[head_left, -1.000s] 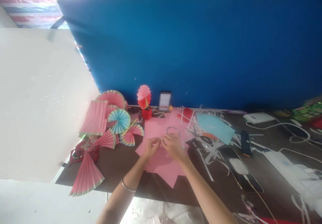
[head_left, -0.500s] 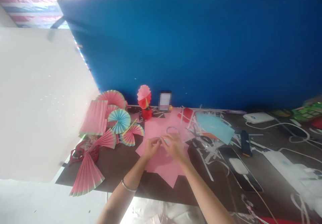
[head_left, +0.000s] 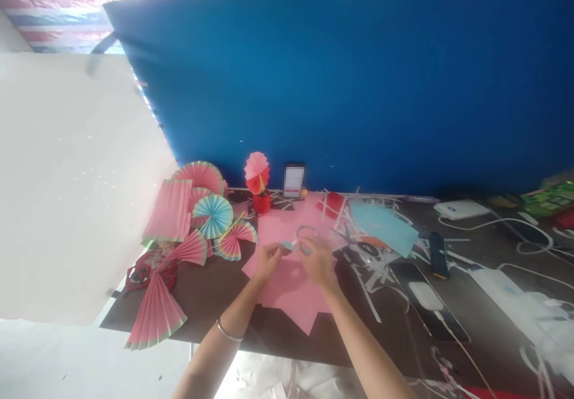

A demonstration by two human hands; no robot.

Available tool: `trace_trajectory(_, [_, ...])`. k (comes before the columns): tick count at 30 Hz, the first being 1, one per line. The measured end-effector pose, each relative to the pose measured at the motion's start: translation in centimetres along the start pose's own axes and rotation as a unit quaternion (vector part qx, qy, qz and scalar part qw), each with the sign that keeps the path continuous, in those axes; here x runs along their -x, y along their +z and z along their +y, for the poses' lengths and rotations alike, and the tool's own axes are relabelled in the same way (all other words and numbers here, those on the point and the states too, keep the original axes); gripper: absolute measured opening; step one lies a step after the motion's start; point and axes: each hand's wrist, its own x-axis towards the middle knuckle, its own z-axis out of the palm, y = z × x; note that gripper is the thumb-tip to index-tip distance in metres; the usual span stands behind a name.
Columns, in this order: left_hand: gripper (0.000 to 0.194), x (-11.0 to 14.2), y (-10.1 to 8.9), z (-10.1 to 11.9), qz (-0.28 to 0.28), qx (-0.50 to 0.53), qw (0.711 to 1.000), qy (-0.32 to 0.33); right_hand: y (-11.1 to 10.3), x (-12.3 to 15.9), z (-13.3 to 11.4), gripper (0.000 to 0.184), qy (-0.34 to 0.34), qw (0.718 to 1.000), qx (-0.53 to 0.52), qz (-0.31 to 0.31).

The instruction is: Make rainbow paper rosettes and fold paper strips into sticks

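Note:
Above the pink paper sheets (head_left: 291, 288), my left hand (head_left: 269, 261) pinches a small light-blue piece of paper (head_left: 287, 245) between thumb and finger. Close beside it on the right, my right hand (head_left: 317, 261) is closed with its fingertips together. A bit of pale blue shows at those fingertips, but whether it belongs to the same piece I cannot tell. Just behind the right fingers is a thin greyish ring (head_left: 308, 229), partly hidden by them. Both wrists hover low over the sheets.
Left are folded pink paper fans (head_left: 155, 315) and a blue pleated rosette (head_left: 212, 215). A red pot with a paper flower (head_left: 262, 201) stands behind. Right lie white paper strips (head_left: 374, 273), scissors (head_left: 354, 256), blue paper (head_left: 383, 225), a phone (head_left: 443, 321) and cables.
My hands have drawn slightly apart, the right one shifting to the right. More of the light-blue paper now shows between the fingertips.

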Motion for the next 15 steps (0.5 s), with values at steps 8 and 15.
trace_trajectory(8, [0.033, -1.6, -1.2, -1.5, 0.100, 0.148, 0.982, -0.060, -2.7, 0.2, 7.4, 0.029, 0.213, 0.974, 0.022, 0.067])
trace_trajectory(15, [0.032, -2.5, -2.6, -2.0, 0.154, 0.221, 0.960, -0.071, -5.6, 1.3, 12.2, 0.033, 0.299, 0.945, 0.082, 0.104])
